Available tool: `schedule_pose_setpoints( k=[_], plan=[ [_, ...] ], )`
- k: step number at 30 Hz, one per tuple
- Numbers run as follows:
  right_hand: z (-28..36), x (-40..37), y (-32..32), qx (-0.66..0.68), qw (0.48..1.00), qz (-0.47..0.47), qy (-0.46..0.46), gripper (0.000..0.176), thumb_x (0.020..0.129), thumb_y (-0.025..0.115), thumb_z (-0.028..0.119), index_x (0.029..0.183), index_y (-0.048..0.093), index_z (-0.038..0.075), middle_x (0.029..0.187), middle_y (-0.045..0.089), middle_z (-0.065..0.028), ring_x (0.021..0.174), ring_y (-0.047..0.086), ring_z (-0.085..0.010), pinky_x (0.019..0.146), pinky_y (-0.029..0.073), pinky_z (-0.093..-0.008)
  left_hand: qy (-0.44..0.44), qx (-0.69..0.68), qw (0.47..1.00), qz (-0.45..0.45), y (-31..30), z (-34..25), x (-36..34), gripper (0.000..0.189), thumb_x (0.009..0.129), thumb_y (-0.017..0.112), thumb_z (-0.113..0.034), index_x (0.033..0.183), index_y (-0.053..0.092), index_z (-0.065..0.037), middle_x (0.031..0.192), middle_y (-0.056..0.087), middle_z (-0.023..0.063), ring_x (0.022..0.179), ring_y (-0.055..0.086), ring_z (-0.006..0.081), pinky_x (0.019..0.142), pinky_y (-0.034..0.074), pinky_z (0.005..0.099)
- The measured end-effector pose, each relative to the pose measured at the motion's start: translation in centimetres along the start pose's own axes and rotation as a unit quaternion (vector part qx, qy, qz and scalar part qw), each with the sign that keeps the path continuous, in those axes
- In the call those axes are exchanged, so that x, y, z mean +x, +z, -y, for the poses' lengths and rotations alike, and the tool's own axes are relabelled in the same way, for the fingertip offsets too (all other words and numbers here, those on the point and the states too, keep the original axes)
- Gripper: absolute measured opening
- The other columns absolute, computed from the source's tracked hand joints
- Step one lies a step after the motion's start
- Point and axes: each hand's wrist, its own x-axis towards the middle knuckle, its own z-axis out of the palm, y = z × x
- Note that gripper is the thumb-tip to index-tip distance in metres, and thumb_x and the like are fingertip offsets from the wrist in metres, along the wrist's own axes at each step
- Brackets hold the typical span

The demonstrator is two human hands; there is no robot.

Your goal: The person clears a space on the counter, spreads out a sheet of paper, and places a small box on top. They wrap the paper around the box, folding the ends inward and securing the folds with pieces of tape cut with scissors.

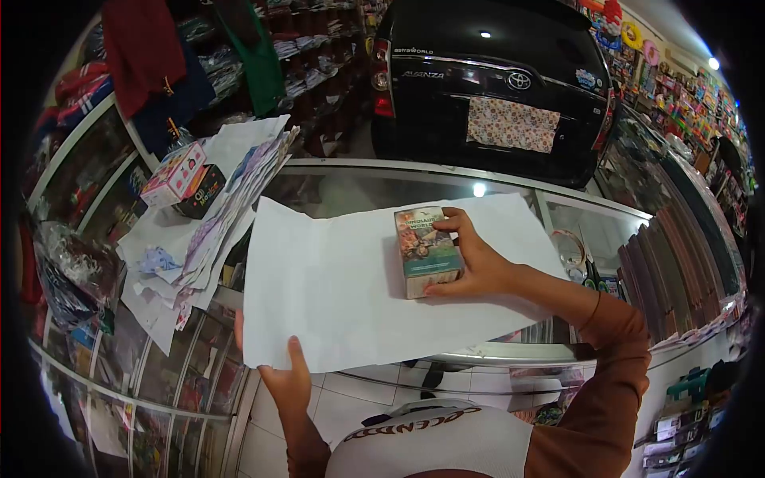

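Note:
A large sheet of white paper (335, 295) lies over the glass counter, its left end hanging past the front edge. My left hand (288, 378) grips that near left corner, thumb on top and the other fingers mostly hidden beneath. On the right half of the sheet stands a small box (428, 253) with dinosaur pictures and "Dinosaur World" printed on it. My right hand (474, 259) is closed around the box's right side, with fingers at its top and the thumb near its bottom edge.
Left on the counter is a stack of paper sheets (231, 199), bearing a pink box (173, 175) and a dark box (201, 191). Scissors (591, 275) and a tape roll (567, 248) lie at the right, beside a row of books (677, 271). A black car (494, 80) stands beyond the counter.

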Motion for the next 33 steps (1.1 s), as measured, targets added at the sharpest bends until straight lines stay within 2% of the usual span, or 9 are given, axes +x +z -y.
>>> schedule_pose_setpoints(
  k=[12, 16, 20, 21, 24, 27, 30, 32, 33],
  plan=[
    [1.5, 6.3, 8.3, 0.128, 0.989, 0.021, -0.069, 0.098, 0.066, 0.084, 0.040, 0.132, 0.023, 0.000, 0.136, 0.022, -0.0297, 0.125, 0.038, -0.0437, 0.104, 0.036, -0.0414, 0.033, 0.055, 0.996, 0.056, -0.6, 1.3, -0.9, 0.069, 0.083, 0.049, 0.008, 0.144, 0.015, 0.006, 0.150, 0.014, 0.0150, 0.135, 0.029, 0.0283, 0.107, 0.032, 0.0366],
    [1.4, 6.6, 8.6, 0.098, 0.990, 0.030, -0.096, 0.095, 0.070, 0.083, 0.035, 0.133, 0.020, 0.002, 0.138, 0.019, -0.0285, 0.129, 0.036, -0.0424, 0.108, 0.034, -0.0422, -0.042, -0.109, 0.989, 0.095, -0.8, -0.3, -0.5, 0.070, 0.081, 0.050, 0.011, 0.143, 0.017, 0.008, 0.149, 0.015, 0.0147, 0.138, 0.024, 0.0279, 0.109, 0.027, 0.0383],
    [1.6, 6.6, 9.0, 0.047, 0.993, 0.033, -0.106, 0.095, 0.074, 0.081, 0.034, 0.138, 0.018, 0.003, 0.141, 0.015, -0.0288, 0.129, 0.037, -0.0424, 0.109, 0.033, -0.0430, 0.048, -0.247, 0.956, 0.152, -1.5, 3.2, 0.8, 0.072, 0.092, 0.048, -0.031, 0.145, 0.015, 0.006, 0.145, 0.019, 0.0142, 0.135, 0.027, 0.0253, 0.110, 0.023, 0.0368],
    [1.8, 6.6, 9.1, 0.046, 0.992, 0.033, -0.109, 0.098, 0.074, 0.080, 0.036, 0.140, 0.015, 0.002, 0.142, 0.015, -0.0300, 0.129, 0.037, -0.0427, 0.110, 0.033, -0.0430, 0.035, -0.226, 0.963, 0.144, -1.4, 2.9, 1.8, 0.084, 0.092, 0.029, -0.059, 0.144, 0.018, 0.006, 0.146, 0.020, 0.0113, 0.135, 0.028, 0.0245, 0.111, 0.021, 0.0361],
    [1.0, 6.9, 9.5, 0.018, 0.989, 0.017, -0.149, 0.096, 0.074, 0.079, 0.037, 0.139, 0.016, 0.005, 0.142, 0.016, -0.0314, 0.129, 0.035, -0.0461, 0.108, 0.035, -0.0451, -0.067, -0.320, 0.932, 0.159, -0.6, 2.3, 5.8, 0.093, 0.088, 0.021, -0.070, 0.145, 0.022, 0.003, 0.146, 0.025, 0.0088, 0.136, 0.028, 0.0225, 0.112, 0.019, 0.0363],
    [1.1, 6.9, 9.7, 0.015, 0.985, -0.004, -0.169, 0.096, 0.073, 0.080, 0.039, 0.140, 0.017, 0.009, 0.141, 0.018, -0.0335, 0.129, 0.034, -0.0506, 0.106, 0.036, -0.0483, -0.132, -0.610, 0.728, 0.283, 0.7, 2.0, 9.0, 0.092, 0.089, 0.017, -0.073, 0.146, 0.024, -0.001, 0.145, 0.032, 0.0071, 0.135, 0.030, 0.0203, 0.113, 0.019, 0.0346],
    [1.0, 6.9, 9.8, -0.005, 0.983, -0.016, -0.182, 0.097, 0.072, 0.081, 0.039, 0.139, 0.017, 0.012, 0.138, 0.023, -0.0359, 0.128, 0.033, -0.0544, 0.104, 0.037, -0.0513, -0.221, -0.555, 0.734, 0.323, 2.9, 2.3, 9.8, 0.085, 0.093, 0.017, -0.068, 0.149, 0.021, -0.005, 0.147, 0.034, 0.0090, 0.136, 0.031, 0.0213, 0.113, 0.019, 0.0341],
    [0.7, 7.0, 10.1, -0.018, 0.982, -0.029, -0.185, 0.099, 0.070, 0.081, 0.043, 0.140, 0.018, 0.011, 0.137, 0.024, -0.0385, 0.124, 0.035, -0.0571, 0.102, 0.037, -0.0531, -0.137, -0.373, 0.851, 0.343, 4.6, 2.7, 9.6, 0.063, 0.103, 0.022, -0.045, 0.149, 0.020, -0.001, 0.153, 0.024, 0.0167, 0.141, 0.024, 0.0287, 0.115, 0.017, 0.0391],
    [0.6, 6.9, 10.1, -0.028, 0.984, -0.029, -0.171, 0.099, 0.070, 0.080, 0.045, 0.140, 0.019, 0.010, 0.138, 0.023, -0.0388, 0.123, 0.036, -0.0578, 0.101, 0.038, -0.0535, -0.023, -0.194, 0.919, 0.342, 4.8, 2.5, 9.5, 0.061, 0.103, 0.024, -0.040, 0.148, 0.022, 0.001, 0.153, 0.020, 0.0202, 0.142, 0.019, 0.0325, 0.115, 0.015, 0.0410]
  ],
)
